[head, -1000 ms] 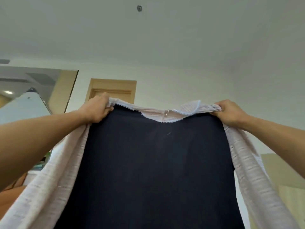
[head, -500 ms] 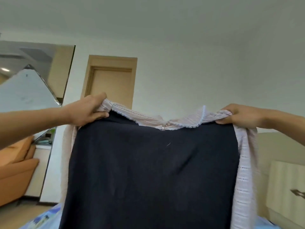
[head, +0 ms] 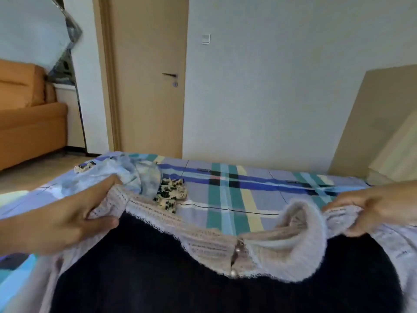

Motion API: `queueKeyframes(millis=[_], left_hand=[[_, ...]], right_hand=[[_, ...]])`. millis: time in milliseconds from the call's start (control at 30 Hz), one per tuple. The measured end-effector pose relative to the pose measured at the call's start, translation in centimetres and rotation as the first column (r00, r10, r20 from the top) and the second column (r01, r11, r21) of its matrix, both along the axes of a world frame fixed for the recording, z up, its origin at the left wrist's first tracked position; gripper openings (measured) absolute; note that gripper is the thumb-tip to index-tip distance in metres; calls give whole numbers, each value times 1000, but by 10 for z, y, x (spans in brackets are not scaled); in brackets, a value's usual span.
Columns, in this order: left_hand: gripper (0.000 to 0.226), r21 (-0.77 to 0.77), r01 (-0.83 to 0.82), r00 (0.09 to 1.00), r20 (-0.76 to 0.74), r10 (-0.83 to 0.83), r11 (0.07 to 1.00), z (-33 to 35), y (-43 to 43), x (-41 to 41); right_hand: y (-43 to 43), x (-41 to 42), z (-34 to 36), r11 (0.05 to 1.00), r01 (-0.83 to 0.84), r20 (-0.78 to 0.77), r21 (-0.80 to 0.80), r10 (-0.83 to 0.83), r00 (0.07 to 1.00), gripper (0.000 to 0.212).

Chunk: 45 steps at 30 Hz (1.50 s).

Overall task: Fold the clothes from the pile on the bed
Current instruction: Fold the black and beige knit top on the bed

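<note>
A dark navy garment (head: 171,279) with pale pink knit sleeves and a lace-edged collar is stretched low over the bed between my hands. My left hand (head: 67,220) pinches its left shoulder. At the right edge of the view, my right hand (head: 372,206) grips the right shoulder. The collar (head: 225,245) sags in the middle, with pearl buttons showing. Beyond it, on the plaid bedsheet (head: 237,188), lie the pile's other clothes: a pale blue crumpled piece (head: 135,177) and a cream-and-black patterned one (head: 171,193).
The bed runs across the view, with its far edge near a beige door (head: 149,75). An orange sofa (head: 27,114) stands at the left. A light wooden board (head: 383,123) leans against the wall at the right.
Both hands have come down with the garment from up in the air to just above the bed. The view has tipped from ceiling to bed and door.
</note>
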<state>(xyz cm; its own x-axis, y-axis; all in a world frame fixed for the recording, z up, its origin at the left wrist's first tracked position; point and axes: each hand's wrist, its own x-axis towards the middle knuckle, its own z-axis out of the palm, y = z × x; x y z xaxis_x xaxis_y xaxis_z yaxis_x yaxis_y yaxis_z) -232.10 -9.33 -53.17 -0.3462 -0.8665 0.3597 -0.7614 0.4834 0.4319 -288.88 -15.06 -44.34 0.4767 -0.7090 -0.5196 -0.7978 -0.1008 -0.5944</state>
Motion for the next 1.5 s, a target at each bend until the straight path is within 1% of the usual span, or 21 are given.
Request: queueKeyframes(millis=[33, 67, 100, 133, 200, 267, 300, 400, 500, 600, 633, 767, 867, 967, 1033, 1100, 1200, 1333, 1367, 1433, 1500], left_hand=[[53, 13, -52, 998, -17, 52, 999, -4, -20, -9], [45, 44, -101, 994, 34, 100, 994, 1, -40, -23], [39, 53, -156, 984, 97, 150, 986, 14, -71, -36], [35, 53, -237, 965, 129, 229, 970, 29, -101, -49], [47, 31, -401, 915, 64, 399, 915, 52, -148, -73], [71, 25, -508, 856, 124, 501, 861, 50, -168, -97], [77, 27, -486, 863, 173, 475, 873, 41, -172, -112], [71, 186, -161, 955, 276, 105, 969, -32, -135, -163], [70, 420, 29, 933, 313, -175, 907, -120, -68, -185], [104, 583, 14, 881, 377, -285, 813, -198, -5, -191], [113, 593, 2, 864, 405, -300, 805, -216, 8, -191], [122, 555, -66, 746, 579, -328, 829, -250, 23, -205], [131, 450, -70, 709, 651, -273, 890, -252, 20, -213], [114, 314, -48, 715, 674, -187, 948, -258, 15, -213], [109, 314, -46, 707, 681, -191, 948, -259, 14, -214], [108, 333, -60, 700, 686, -199, 941, -262, 13, -216], [109, 350, -68, 706, 679, -202, 934, -264, 15, -216], [112, 347, -74, 702, 684, -198, 935, -266, 17, -220], [114, 357, -83, 698, 687, -202, 930, -264, 18, -222], [118, 384, -94, 686, 693, -220, 918, -262, 18, -224], [123, 418, -85, 710, 662, -239, 904, -256, 16, -224]], right_hand=[[-18, 8, -4, 993, 72, -22, -90, -74, 997, 59], [-38, 21, -7, 974, 153, 9, -166, -154, 988, 49], [-61, 31, -8, 922, 234, 31, -309, -237, 971, 42], [-83, 45, -5, 822, 314, 53, -475, -330, 943, 45], [-118, 72, -9, 576, 352, 37, -738, -486, 873, 74], [-129, 88, -28, 471, 342, 40, -813, -542, 840, 99], [-130, 96, -42, 476, 340, 53, -811, -519, 853, 104], [-87, 113, -119, 663, 274, 76, -697, -312, 947, 100], [-13, 115, -205, 853, 209, 82, -478, -193, 978, 90], [52, 106, -286, 934, 201, 40, -297, -198, 979, 88], [67, 104, -305, 936, 206, 14, -286, -211, 977, 93], [87, 103, -345, 919, 134, -155, -371, -204, 967, 106], [77, 99, -343, 905, 107, -141, -412, -180, 974, 106], [64, 81, -332, 800, 250, -43, -545, -325, 945, 99], [59, 64, -331, 720, 290, -122, -630, -461, 879, 97], [58, 49, -332, 746, 339, -233, -573, -545, 806, 96], [52, 40, -337, 800, 412, -286, -436, -557, 779, 78], [26, 34, -329, 817, 341, -296, -465, -506, 810, 16], [16, 32, -322, 837, 328, -310, -439, -483, 819, 12], [-10, 27, -298, 861, 316, -300, -399, -448, 842, 20], [-43, 21, -264, 857, 277, -292, -434, -425, 857, 25]])
